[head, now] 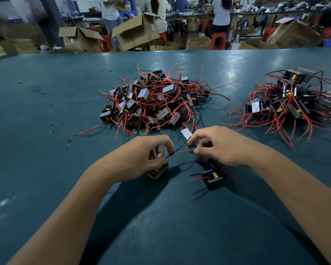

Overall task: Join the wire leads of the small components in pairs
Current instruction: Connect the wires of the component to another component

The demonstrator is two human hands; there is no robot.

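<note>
L hand & R hand each w/ closed grip pinching red lead.

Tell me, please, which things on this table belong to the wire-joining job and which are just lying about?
Job: left hand and right hand pinching the red lead; black lead; component under the left hand; component near the right wrist; central pile; right-hand pile.

Lying about: yellow rubber band; cardboard boxes; red stools.
</note>
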